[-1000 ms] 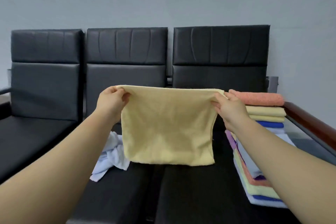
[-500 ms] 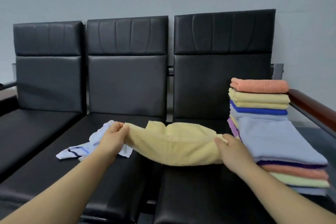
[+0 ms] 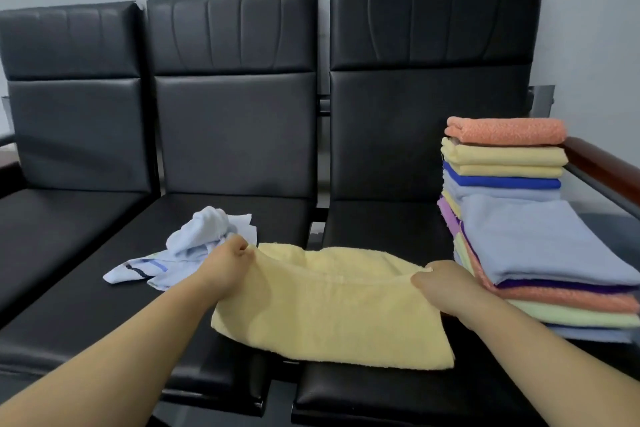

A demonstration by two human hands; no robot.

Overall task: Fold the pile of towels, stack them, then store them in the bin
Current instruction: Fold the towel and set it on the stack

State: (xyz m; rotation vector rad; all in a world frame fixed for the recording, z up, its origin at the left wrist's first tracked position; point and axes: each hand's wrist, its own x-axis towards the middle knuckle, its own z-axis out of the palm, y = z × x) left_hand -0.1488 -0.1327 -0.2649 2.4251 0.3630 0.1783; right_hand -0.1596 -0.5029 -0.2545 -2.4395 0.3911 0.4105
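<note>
Yellow towel lies flat across two black seats, long axis running left to right.
Left hand pinches its far corner at 10 o'clock; right hand grips the far edge at 2 o'clock. Folded stack sits at 3 o'clock; crumpled white towel at 10 o'clock.

2 bare forearms, no sleeves visible, left grip, right grip, no rings

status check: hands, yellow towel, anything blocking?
Left hand and right hand each pinch a far corner of the soft yellow terry towel, lying across two black seats. Crumpled white towel beside left hand, not blocking.
</note>
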